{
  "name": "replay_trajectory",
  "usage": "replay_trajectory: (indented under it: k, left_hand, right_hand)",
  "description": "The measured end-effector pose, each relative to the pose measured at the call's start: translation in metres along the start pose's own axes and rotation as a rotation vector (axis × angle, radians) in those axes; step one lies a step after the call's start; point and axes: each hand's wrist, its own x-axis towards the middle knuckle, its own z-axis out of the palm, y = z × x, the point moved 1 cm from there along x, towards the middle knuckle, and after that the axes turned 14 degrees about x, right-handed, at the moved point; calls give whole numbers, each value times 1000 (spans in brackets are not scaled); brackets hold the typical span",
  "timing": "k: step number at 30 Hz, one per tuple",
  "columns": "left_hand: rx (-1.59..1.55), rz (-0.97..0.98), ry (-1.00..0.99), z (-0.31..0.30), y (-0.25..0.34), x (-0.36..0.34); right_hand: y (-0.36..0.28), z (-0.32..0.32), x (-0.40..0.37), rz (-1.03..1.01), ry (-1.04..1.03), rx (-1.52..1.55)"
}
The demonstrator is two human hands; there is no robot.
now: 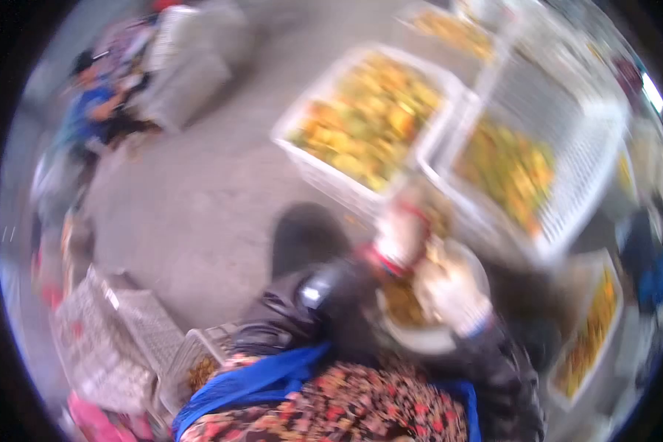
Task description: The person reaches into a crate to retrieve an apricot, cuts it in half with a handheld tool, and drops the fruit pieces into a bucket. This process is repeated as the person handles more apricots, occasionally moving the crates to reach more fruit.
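My left hand (401, 234), in a pale glove with a red cuff, is above the far rim of a round white basin (426, 341). Motion smears its fingers, and a blurred brownish-yellow shape lies just beyond them. My right hand (453, 291), in a white glove with a blue-edged cuff, is over the basin's right side. Its fingers curl inward near the left hand; whatever they grip is too blurred to name. Brown matter (407, 303) shows inside the basin below both hands.
Yellow-orange fruit-like pieces (376, 110) fill a white crate (324, 173) ahead. Beside it a tilted white crate (586, 158) holds more. A shallow tray (613, 283) with orange pieces stands right. Stacked baskets (103, 339) are at lower left. People (96, 110) are at far left.
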Motion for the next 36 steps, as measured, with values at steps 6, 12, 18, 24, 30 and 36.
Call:
replay_trajectory:
  k: [6,12,18,24,30,36]
  left_hand:
    - [-881,-599,-81,-41,52,-1]
    - [-1037,-472,-30,-39,53,7]
    - [-1433,-459,-211,-35,51,9]
    - [-1049,-294,-225,-16,-2,0]
    - [-1802,-357,-282,-31,8,24]
    - [-1603,-243,-318,-40,9,28]
  right_hand:
    - [-79,22,-4,472,244,884]
    - [-102,21,-6,548,25,1236]
    - [-94,29,-4,442,149,705]
    - [-49,13,7,-544,171,-597]
    - [-66,27,-20,-602,69,-709]
    - [0,9,-38,75,14,-1217]
